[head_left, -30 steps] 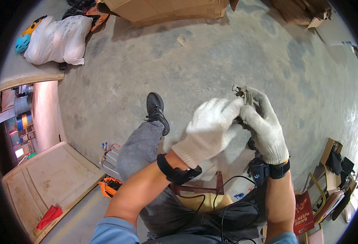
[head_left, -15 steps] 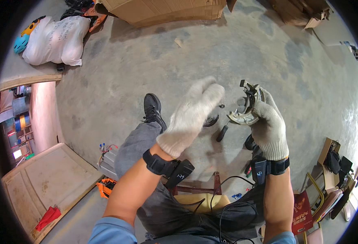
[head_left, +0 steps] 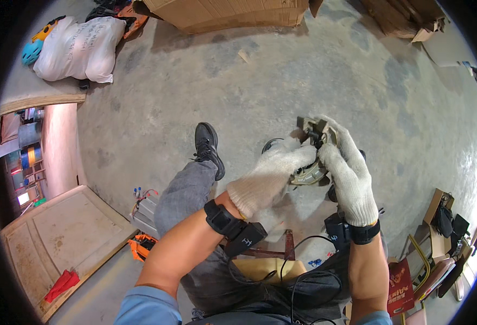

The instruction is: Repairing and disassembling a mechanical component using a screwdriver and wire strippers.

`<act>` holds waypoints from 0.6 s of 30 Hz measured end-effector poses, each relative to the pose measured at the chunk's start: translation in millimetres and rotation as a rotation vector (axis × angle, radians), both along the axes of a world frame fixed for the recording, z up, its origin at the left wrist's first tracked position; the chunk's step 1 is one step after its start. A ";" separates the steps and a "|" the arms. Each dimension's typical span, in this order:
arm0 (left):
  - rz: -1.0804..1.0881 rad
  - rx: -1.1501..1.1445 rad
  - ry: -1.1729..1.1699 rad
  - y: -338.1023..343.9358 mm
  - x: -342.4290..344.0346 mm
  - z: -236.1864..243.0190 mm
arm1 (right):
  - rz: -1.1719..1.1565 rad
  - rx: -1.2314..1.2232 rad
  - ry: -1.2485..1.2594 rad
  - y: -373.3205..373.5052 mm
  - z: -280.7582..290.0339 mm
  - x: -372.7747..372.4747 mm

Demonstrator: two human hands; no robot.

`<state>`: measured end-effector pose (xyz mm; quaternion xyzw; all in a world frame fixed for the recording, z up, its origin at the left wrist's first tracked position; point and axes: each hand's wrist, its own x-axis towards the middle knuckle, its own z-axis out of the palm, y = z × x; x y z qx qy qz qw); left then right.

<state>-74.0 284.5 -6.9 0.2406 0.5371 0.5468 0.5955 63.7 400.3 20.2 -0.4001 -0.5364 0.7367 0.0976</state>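
Note:
A curved, pale metal part [head_left: 310,176] with black fittings is held above the floor in front of me; its exact kind I cannot make out. My right hand [head_left: 351,179], in a white knitted glove, grips it from the right side. My left hand [head_left: 276,172], gloved alike, reaches in from the left with fingers closed at the part's black middle piece [head_left: 318,135]. Whether a small piece sits between those fingertips is hidden. Just beyond the left glove, a black curved object [head_left: 271,144] on the floor is partly covered.
My left shoe [head_left: 206,149] rests on the concrete floor. A large cardboard box [head_left: 227,15] stands ahead, with a white sack [head_left: 78,50] at the far left. To the left lies a wooden panel [head_left: 59,244] bearing a red cloth [head_left: 63,284]. Clutter and a red bag [head_left: 400,287] stand right.
My left hand has moved right and down onto the metal part. The right hand has come slightly left and turned the part. A screwdriver seen earlier on the floor is now hidden.

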 end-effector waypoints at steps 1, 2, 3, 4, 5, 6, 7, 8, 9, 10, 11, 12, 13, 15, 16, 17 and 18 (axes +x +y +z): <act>-0.001 0.001 -0.001 2.4 -0.4 0.4 | -0.001 0.001 -0.001 0.8 -1.6 2.3; 0.019 -0.064 -0.196 6.7 -1.8 1.2 | 0.025 0.121 -0.053 2.1 -5.1 5.9; 0.038 -0.130 -0.390 10.1 -2.9 1.7 | 0.051 0.241 -0.106 2.7 -7.7 8.3; 0.037 -0.132 -0.390 10.6 -4.9 2.4 | 0.050 0.240 -0.106 2.1 -8.9 8.5; 0.009 -0.142 -0.257 10.0 -7.4 3.2 | 0.040 0.259 -0.133 1.9 -9.9 8.6; -0.018 -0.151 -0.124 9.6 -8.4 3.5 | 0.031 0.278 -0.161 2.1 -10.5 8.7; -0.019 -0.151 -0.125 7.9 -7.4 0.3 | 0.030 0.278 -0.163 3.2 -10.5 8.8; 0.033 -0.155 -0.096 5.1 -5.6 -5.6 | 0.030 0.234 -0.175 5.2 -10.4 9.4; 0.086 -0.159 -0.067 3.4 -4.6 -8.6 | 0.031 0.190 -0.187 6.6 -9.7 9.4; 0.087 -0.163 -0.065 3.0 -6.4 -6.7 | 0.032 0.185 -0.186 6.6 -7.9 7.3; 0.096 -0.186 -0.108 3.3 -10.0 -2.1 | 0.021 0.132 -0.198 6.7 -3.6 4.4; 0.105 -0.208 -0.150 2.8 -13.6 0.1 | 0.010 0.078 -0.210 6.1 -2.3 2.2; 0.104 -0.204 -0.154 4.0 -15.4 0.4 | 0.009 0.082 -0.214 7.3 -2.0 3.9; 0.063 -0.230 0.055 6.1 -18.4 1.0 | 0.012 0.058 -0.165 10.5 -3.1 8.5; 0.063 -0.231 0.054 6.2 -18.8 1.4 | 0.012 0.057 -0.166 11.1 -3.6 9.3; 0.065 -0.244 0.039 6.4 -19.2 2.4 | 0.005 0.021 -0.135 11.6 -4.1 9.9; 0.067 -0.257 0.024 6.6 -19.3 2.7 | -0.002 -0.015 -0.104 12.2 -4.6 10.6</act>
